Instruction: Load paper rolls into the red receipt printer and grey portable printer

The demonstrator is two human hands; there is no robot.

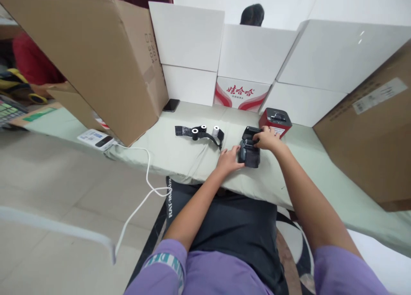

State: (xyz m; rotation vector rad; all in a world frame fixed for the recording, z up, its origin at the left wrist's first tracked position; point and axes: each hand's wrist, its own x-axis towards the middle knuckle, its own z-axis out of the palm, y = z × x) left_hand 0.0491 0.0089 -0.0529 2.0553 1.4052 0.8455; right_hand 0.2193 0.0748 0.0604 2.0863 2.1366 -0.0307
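A small black printer-like device with its lid up sits on the pale green table in front of me. My left hand grips its left side, fingers curled against it. Over the raised lid at the back, my right hand rests with its fingers bent onto the device. To the left lie a white paper roll and two small black-cored rolls with a black strip.
A red and black box-shaped device stands behind my right hand. White boxes and brown cartons wall the table. A black phone lies at the back. A white cable hangs off the table edge. Another person's head shows behind the boxes.
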